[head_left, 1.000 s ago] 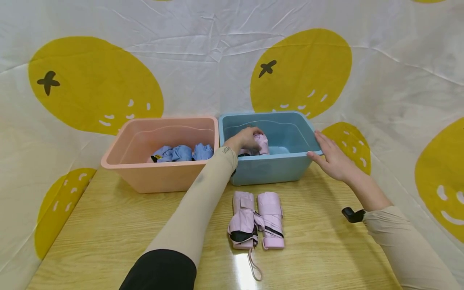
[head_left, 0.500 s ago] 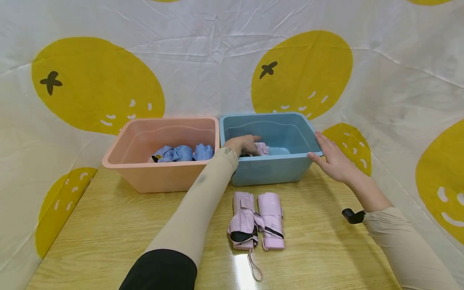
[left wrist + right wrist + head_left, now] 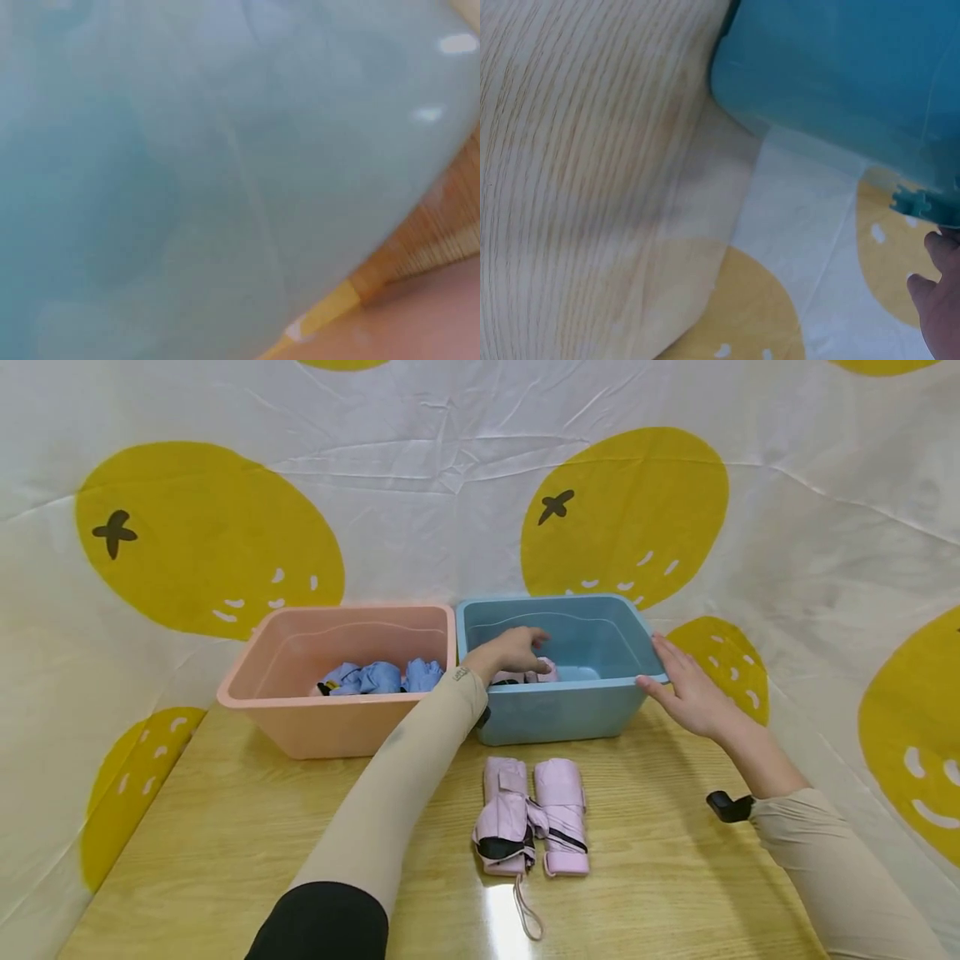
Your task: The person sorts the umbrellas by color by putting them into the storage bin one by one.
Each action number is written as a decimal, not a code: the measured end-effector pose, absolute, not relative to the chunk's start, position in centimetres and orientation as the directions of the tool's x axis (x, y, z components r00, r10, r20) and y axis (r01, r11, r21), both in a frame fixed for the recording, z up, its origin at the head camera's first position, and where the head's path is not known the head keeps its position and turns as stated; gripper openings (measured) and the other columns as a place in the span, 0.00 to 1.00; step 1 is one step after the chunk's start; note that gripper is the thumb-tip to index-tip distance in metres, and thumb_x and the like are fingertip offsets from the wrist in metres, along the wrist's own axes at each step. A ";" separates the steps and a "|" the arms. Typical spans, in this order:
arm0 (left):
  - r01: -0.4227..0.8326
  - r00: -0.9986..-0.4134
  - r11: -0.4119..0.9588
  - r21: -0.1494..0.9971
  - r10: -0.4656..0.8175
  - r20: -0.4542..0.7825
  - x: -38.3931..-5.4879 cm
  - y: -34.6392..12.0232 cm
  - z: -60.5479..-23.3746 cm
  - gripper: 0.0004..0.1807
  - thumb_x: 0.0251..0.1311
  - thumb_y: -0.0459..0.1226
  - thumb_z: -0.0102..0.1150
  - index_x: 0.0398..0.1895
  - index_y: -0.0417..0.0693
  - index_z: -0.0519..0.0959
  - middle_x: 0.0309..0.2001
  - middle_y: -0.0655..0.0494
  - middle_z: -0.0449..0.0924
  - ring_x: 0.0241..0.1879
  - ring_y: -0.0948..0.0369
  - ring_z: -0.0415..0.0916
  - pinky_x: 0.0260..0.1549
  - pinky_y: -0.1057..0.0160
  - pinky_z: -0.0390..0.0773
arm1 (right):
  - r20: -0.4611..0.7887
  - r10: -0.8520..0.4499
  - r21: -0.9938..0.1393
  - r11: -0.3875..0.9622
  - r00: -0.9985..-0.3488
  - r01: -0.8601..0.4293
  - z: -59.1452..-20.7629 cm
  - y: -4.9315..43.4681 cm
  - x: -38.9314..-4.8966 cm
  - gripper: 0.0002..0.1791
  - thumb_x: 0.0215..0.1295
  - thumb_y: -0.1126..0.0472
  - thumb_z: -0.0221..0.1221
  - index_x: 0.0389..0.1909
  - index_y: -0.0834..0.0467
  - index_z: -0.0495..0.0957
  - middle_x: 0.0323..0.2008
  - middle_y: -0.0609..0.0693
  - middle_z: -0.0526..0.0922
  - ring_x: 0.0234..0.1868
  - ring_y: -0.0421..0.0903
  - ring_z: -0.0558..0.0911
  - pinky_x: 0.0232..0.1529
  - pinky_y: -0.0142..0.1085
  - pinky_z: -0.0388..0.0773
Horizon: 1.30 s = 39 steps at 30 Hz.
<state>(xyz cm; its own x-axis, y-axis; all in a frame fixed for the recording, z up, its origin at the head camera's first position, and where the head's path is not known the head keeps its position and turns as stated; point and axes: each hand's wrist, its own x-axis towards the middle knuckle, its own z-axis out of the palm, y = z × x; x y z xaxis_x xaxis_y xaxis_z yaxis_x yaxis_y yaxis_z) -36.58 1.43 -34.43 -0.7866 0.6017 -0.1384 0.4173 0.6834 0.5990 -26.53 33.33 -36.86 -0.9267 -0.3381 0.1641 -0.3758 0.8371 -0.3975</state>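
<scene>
1. Near the frame's middle, the left hand (image 3: 512, 652), thumb and fingers spread apart, hovers by pink cloth rolls (image 3: 551, 671) inside the smooth blue plastic tub (image 3: 558, 714)
2. At right, the right hand (image 3: 690, 697) lays straight fingers against that tub's rim (image 3: 600, 683)
3. Lower middle: two wrinkled pink umbrellas (image 3: 561, 783) lie on the grained wooden table (image 3: 652, 877)
4. Left of middle: crumpled blue bundles (image 3: 380, 677) in a pink tub (image 3: 322, 727)

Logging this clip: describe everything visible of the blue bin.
The blue bin is a plastic-looking rectangular tub, open-topped, with a lipped rim and walls narrowing downward. It stands upright on the wooden table, beside the pink bin. Pink bundles lie inside, toward the left. The right hand touches its right rim; the left hand is over its opening.
</scene>
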 end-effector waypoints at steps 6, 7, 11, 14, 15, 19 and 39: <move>0.479 -0.784 0.604 0.637 0.621 0.002 -35.1 1.6 -33.5 0.31 0.75 0.43 0.60 0.77 0.50 0.65 0.69 0.47 0.72 0.66 0.50 0.71 0.60 0.54 0.75 | 0.163 -0.344 -0.400 0.834 -0.925 -0.381 -36.6 33.4 -26.6 0.46 0.83 0.43 0.48 0.84 0.61 0.35 0.84 0.63 0.37 0.81 0.69 0.41 0.77 0.66 0.38; 0.483 -0.784 0.585 0.652 0.621 0.024 -34.8 1.5 -33.4 0.31 0.75 0.43 0.60 0.77 0.50 0.66 0.68 0.48 0.72 0.65 0.51 0.72 0.59 0.54 0.76 | 0.161 -0.346 -0.400 0.833 -0.925 -0.381 -36.6 33.4 -26.6 0.46 0.83 0.43 0.48 0.84 0.62 0.35 0.84 0.63 0.37 0.81 0.70 0.41 0.76 0.67 0.39; 0.497 -0.782 0.500 0.709 0.613 0.116 -32.9 0.9 -32.7 0.29 0.76 0.43 0.59 0.76 0.51 0.68 0.66 0.49 0.72 0.57 0.55 0.75 0.53 0.58 0.78 | 0.153 -0.342 -0.407 0.833 -0.927 -0.374 -36.6 33.4 -26.5 0.46 0.82 0.43 0.48 0.84 0.61 0.35 0.84 0.61 0.36 0.81 0.70 0.41 0.75 0.69 0.41; 0.508 -0.783 0.434 0.744 0.593 0.188 -31.4 0.3 -32.3 0.26 0.76 0.42 0.59 0.74 0.51 0.69 0.64 0.48 0.72 0.53 0.56 0.75 0.47 0.59 0.79 | 0.155 -0.339 -0.410 0.832 -0.928 -0.373 -36.8 33.5 -26.5 0.47 0.82 0.43 0.49 0.84 0.60 0.35 0.84 0.61 0.36 0.81 0.69 0.41 0.75 0.69 0.42; 0.513 -0.783 0.413 0.753 0.584 0.213 -30.9 0.1 -32.2 0.26 0.76 0.41 0.59 0.74 0.51 0.70 0.64 0.48 0.72 0.52 0.56 0.75 0.45 0.59 0.80 | 0.156 -0.339 -0.410 0.832 -0.928 -0.373 -36.8 33.5 -26.5 0.47 0.82 0.43 0.49 0.84 0.60 0.35 0.84 0.61 0.36 0.81 0.69 0.42 0.75 0.69 0.42; 0.550 -0.781 0.355 0.756 0.540 0.314 -28.6 -0.8 -32.1 0.24 0.75 0.40 0.59 0.72 0.50 0.72 0.62 0.47 0.72 0.48 0.58 0.75 0.40 0.61 0.79 | 0.161 -0.338 -0.414 0.829 -0.927 -0.375 -37.0 33.5 -26.6 0.47 0.82 0.43 0.49 0.84 0.59 0.34 0.84 0.61 0.36 0.81 0.69 0.42 0.75 0.69 0.43; 0.497 -0.845 0.435 0.751 0.439 0.305 -19.9 -5.7 -41.0 0.25 0.65 0.36 0.70 0.66 0.49 0.78 0.60 0.51 0.70 0.50 0.54 0.74 0.37 0.62 0.79 | 0.167 -0.329 -0.428 0.825 -0.929 -0.369 -37.0 33.4 -26.5 0.47 0.82 0.43 0.49 0.84 0.58 0.34 0.84 0.61 0.36 0.81 0.69 0.41 0.74 0.70 0.43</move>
